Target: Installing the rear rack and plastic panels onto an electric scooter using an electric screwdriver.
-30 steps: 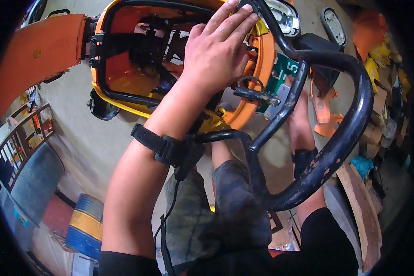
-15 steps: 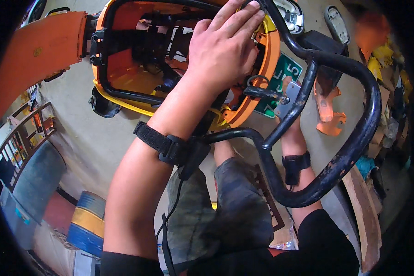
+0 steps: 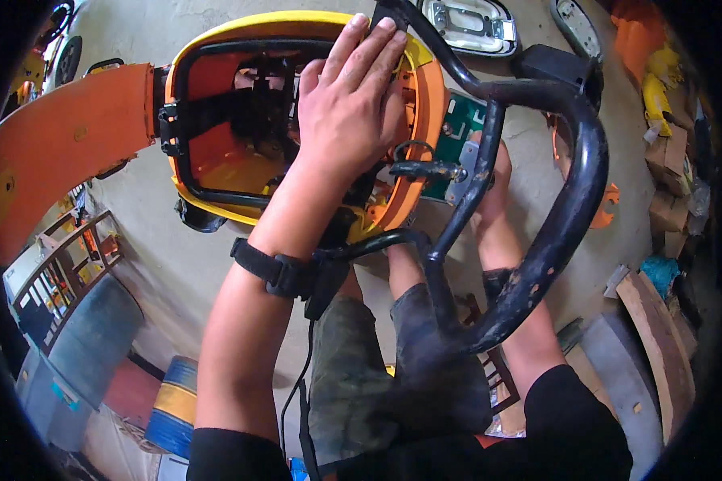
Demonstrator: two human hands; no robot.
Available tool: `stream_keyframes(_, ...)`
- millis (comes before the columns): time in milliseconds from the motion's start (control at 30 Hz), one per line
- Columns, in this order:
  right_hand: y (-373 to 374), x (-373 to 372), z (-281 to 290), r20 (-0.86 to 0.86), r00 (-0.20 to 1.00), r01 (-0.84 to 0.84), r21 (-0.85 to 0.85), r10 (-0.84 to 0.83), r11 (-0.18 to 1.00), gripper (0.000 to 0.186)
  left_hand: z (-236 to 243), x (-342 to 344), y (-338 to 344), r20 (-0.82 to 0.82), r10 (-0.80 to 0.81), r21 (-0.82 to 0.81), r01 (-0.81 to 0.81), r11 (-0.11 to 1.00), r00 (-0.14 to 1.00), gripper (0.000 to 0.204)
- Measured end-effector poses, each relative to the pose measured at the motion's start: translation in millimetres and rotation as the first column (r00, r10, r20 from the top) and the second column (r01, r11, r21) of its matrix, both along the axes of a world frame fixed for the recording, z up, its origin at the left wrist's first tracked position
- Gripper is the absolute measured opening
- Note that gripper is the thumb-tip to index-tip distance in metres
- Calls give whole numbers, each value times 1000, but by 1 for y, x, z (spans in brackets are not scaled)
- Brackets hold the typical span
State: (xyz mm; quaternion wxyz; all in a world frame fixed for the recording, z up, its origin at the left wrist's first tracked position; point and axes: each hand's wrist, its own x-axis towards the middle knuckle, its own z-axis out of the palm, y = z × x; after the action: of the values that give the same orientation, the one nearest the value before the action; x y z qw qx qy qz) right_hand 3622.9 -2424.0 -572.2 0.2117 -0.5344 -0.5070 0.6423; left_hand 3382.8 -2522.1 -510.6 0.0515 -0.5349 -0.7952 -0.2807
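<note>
My left hand (image 3: 353, 108) lies with long, stretched fingers over the yellow and orange rim of a scooter's rear body (image 3: 425, 104), fingertips by the upper end of a black tubular rack (image 3: 590, 152). That rack loops out from the body toward me and to the right. Behind its inner bar, my right hand (image 3: 496, 180) is at the edge of a green license plate (image 3: 465, 116). Its thumb shows at the plate's edge, the fingers seem closed on it, and the bar and plate hide most of them. A black latch piece (image 3: 425, 170) sticks out beside the plate.
An orange panel (image 3: 72, 132) reaches out at the left. A white and grey lamp-like part (image 3: 473, 28) lies on the floor at the top. Cardboard boxes (image 3: 670, 164) stand at the right, with a wooden plank (image 3: 658, 345) nearer. A blue and yellow drum (image 3: 172, 405) stands at lower left.
The view has shifted, so the scooter body, rack and both hands appear further left. My left hand stays on the rim, and my right hand stays by the plate.
</note>
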Motion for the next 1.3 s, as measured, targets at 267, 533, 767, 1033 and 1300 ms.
stream_keyframes(267,-10,-6,17,-196,971,94,-223,-139,970,19,3,-1,-5,-14,-58,-50,57,997,998,50)
stream_keyframes(533,-7,-11,10,-230,968,59,-185,-101,981,24,30,6,-28,127,-26,-135,44,990,992,48)
stream_keyframes(767,-4,-12,12,-207,978,22,-73,-37,997,25,26,7,-15,117,28,-72,-20,997,993,52)
stream_keyframes(1033,1,-10,21,-201,976,36,-246,-88,968,24,15,9,-10,-54,30,-99,-35,994,998,45)
stream_keyframes(1300,3,-10,22,-70,993,79,-233,-98,969,42,23,8,-21,-56,8,-88,-13,996,998,40)
